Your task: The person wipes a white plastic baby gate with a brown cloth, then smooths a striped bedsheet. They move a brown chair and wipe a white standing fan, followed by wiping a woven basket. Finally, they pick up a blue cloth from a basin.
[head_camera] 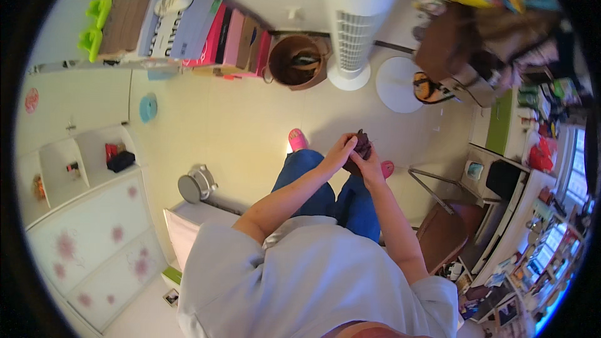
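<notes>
A dark brown, soft, crumpled piece, seemingly fabric (362, 145), is held between both hands above my knees. My left hand (343, 148) grips it from the left side, thumb and fingers pinched together at its edge. From below and the right, my right hand (369, 163) closes on the same piece. Part of the brown material hangs under the hands, in front of the blue jeans (300, 178). What exactly the piece is cannot be told at this size.
A brown bin (296, 63) stands by the wall beside a white tower fan (352, 33). Stacked shoe boxes (197, 28) line the wall at upper left. A round grey stool (197, 185) is at left, a brown chair (446, 232) at right, near a cluttered desk.
</notes>
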Demonstrator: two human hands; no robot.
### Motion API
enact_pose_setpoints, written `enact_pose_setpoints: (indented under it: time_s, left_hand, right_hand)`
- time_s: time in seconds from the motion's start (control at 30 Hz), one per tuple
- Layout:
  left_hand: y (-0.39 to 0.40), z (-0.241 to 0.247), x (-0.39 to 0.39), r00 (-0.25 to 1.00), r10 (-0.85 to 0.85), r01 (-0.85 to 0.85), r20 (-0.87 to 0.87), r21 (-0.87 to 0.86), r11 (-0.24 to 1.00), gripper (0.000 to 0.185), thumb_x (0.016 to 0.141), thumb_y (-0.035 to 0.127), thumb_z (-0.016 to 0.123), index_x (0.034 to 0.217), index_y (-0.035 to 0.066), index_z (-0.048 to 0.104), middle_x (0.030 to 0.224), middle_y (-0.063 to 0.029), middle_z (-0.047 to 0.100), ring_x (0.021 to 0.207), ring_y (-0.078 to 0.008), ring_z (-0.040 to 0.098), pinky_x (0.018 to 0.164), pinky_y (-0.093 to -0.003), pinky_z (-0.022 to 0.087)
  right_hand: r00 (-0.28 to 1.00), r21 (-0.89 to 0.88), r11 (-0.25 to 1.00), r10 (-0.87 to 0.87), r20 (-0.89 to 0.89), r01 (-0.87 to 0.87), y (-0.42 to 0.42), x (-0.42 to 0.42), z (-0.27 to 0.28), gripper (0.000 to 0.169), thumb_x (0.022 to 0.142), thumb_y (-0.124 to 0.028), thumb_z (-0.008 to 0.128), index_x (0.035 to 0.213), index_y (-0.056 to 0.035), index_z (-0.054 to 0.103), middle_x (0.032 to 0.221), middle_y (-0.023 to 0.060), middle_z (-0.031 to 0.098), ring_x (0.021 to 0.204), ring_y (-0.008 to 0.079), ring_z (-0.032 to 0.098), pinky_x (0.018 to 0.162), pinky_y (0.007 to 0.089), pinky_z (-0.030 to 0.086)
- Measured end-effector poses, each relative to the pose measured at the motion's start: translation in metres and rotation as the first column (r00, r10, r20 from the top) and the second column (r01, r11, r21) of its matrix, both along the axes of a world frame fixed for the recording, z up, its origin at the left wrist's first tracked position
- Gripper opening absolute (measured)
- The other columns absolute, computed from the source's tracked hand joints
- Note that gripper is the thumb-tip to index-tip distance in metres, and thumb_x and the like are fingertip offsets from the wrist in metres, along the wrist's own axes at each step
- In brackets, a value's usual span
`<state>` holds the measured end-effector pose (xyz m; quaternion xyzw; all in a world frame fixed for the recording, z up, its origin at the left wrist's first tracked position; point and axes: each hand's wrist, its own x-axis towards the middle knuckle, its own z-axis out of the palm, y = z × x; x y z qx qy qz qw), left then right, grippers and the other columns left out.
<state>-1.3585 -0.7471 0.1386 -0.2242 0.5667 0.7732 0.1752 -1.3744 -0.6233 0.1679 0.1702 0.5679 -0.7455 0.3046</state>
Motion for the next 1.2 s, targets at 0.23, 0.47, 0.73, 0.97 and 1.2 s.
enact_pose_setpoints:
  time_s: [0.23, 0.47, 0.73, 0.97, 1.2]
  left_hand:
    - [-0.181, -0.056, -0.011, 0.993, -0.083, 0.074, -0.089, -0.107, 0.992, 0.062, 0.085, 0.034, 0.067, 0.132, 0.002, 0.042, 0.123, -0.0118, 0.053, 0.115, -0.02, 0.051, 0.1, -0.034, 0.04]
    - [-0.249, -0.162, -0.037, 0.984, 0.18, -0.18, -0.014, -0.161, 0.97, 0.054, 0.075, 0.008, 0.076, 0.122, 0.007, 0.049, 0.112, -0.0057, 0.06, 0.105, -0.0158, 0.056, 0.094, -0.0311, 0.045]
    - [-0.291, -0.269, -0.106, 0.991, 0.059, -0.125, -0.122, -0.656, 0.745, 0.055, 0.067, 0.017, 0.077, 0.117, 0.008, 0.056, 0.107, -0.0129, 0.064, 0.1, -0.0226, 0.062, 0.089, -0.0323, 0.048]
    - [-0.289, -0.387, -0.117, 0.877, -0.205, 0.47, 0.435, -0.866, 0.17, 0.058, 0.065, 0.016, 0.072, 0.121, 0.022, 0.059, 0.116, -0.0089, 0.057, 0.1, -0.0336, 0.059, 0.085, -0.0399, 0.052]
    - [-0.243, -0.427, -0.024, 0.849, -0.304, 0.496, 0.432, -0.85, 0.179, 0.052, 0.064, 0.015, 0.071, 0.115, 0.021, 0.062, 0.112, -0.0065, 0.058, 0.094, -0.0322, 0.06, 0.086, -0.0403, 0.051]
  right_hand:
    - [0.984, -0.068, 0.994, 0.091, 0.156, -0.081, -0.167, -0.022, -0.085, 0.049, 0.088, -0.026, 0.064, 0.128, -0.007, 0.044, 0.116, 0.0066, 0.055, 0.108, 0.0175, 0.053, 0.092, 0.0333, 0.045]
    - [0.903, -0.161, 0.951, 0.302, 0.304, -0.264, -0.232, -0.083, -0.181, 0.044, 0.097, -0.041, 0.045, 0.127, -0.0091, 0.048, 0.117, 0.0046, 0.055, 0.108, 0.0178, 0.052, 0.094, 0.0326, 0.041]
    - [0.787, 0.63, 0.645, 0.612, -0.085, -0.433, -0.239, -0.146, -0.319, 0.054, 0.088, -0.033, 0.059, 0.128, -0.0002, 0.048, 0.125, 0.0256, 0.05, 0.117, 0.0373, 0.048, 0.099, 0.0404, 0.037]
    - [0.893, 0.708, 0.622, 0.448, 0.029, -0.335, -0.222, -0.221, -0.436, 0.078, 0.084, -0.04, 0.064, 0.143, -0.0031, 0.029, 0.131, 0.0173, 0.049, 0.112, 0.0252, 0.052, 0.083, 0.0373, 0.049]
    - [0.884, 0.451, 0.76, 0.403, 0.238, -0.468, -0.203, -0.225, -0.447, 0.106, 0.072, -0.051, 0.074, 0.148, -0.0154, 0.009, 0.137, 0.0136, 0.038, 0.12, 0.0295, 0.046, 0.084, 0.0426, 0.052]
